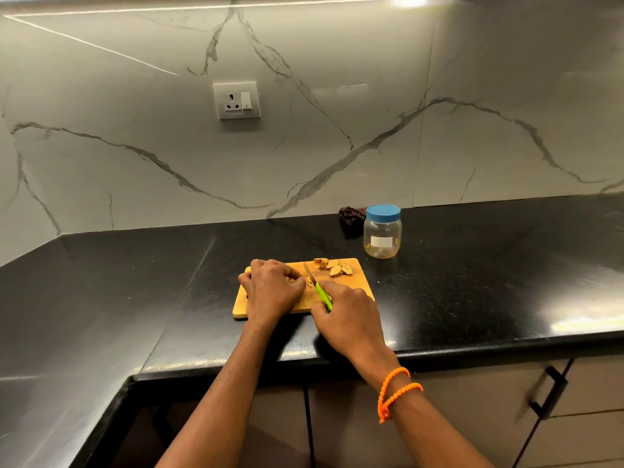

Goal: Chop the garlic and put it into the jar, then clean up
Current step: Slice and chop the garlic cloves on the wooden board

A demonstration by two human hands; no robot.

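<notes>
A wooden cutting board (358,285) lies on the black counter. My left hand (271,288) presses a brownish piece (291,280) down on the board's left part, fingers curled over it. My right hand (347,315) grips a green-handled knife (322,295), its blade set against that piece just right of my left fingers. Several cut tan pieces (332,266) lie at the board's far edge. A clear jar (382,233) with a blue lid, closed and empty-looking, stands behind the board to the right.
A dark crumpled cloth (352,216) lies behind the jar against the marble wall. A wall socket (236,101) sits above the counter. The counter's front edge (472,349) runs just below my wrists, with cabinet doors and a black handle (548,393) beneath.
</notes>
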